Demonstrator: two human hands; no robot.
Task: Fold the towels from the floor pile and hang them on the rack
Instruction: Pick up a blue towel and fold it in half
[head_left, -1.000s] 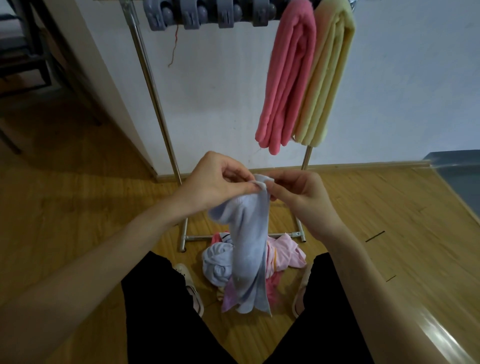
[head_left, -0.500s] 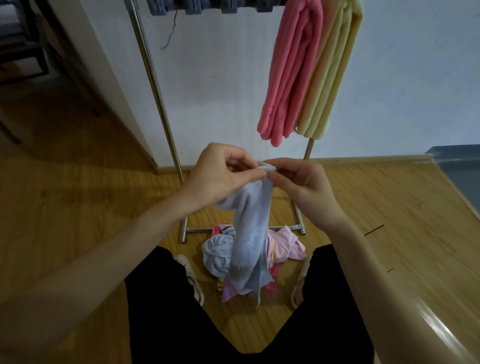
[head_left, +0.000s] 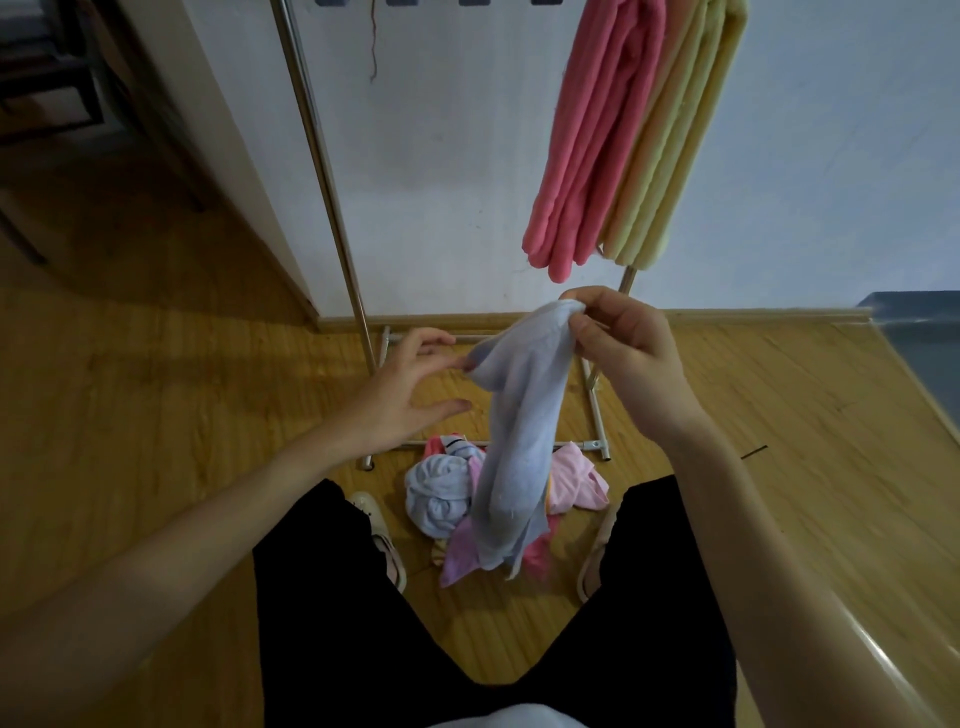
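A pale blue towel (head_left: 519, 441) hangs bunched in front of me, pinched at its top corner by my right hand (head_left: 623, 343). My left hand (head_left: 410, 384) is to the left of it, fingers spread, its fingertips just touching a fold of the towel's edge. Below, between my feet, lies the floor pile (head_left: 447, 493) of blue, pink and purple towels. On the metal rack (head_left: 322, 156) a folded pink towel (head_left: 587, 135) and a folded yellow towel (head_left: 675, 140) hang side by side at the upper right.
The rack's base bars (head_left: 597, 415) rest on the wooden floor just behind the pile. A white wall stands close behind the rack. Grey clips (head_left: 405, 2) sit on the top rail. My shoes (head_left: 379, 535) flank the pile. A dark chair (head_left: 52, 104) stands at the far left.
My left hand has let go of the towel's top corner and dropped lower left, fingers spread. My right hand still pinches the corner and has shifted right.
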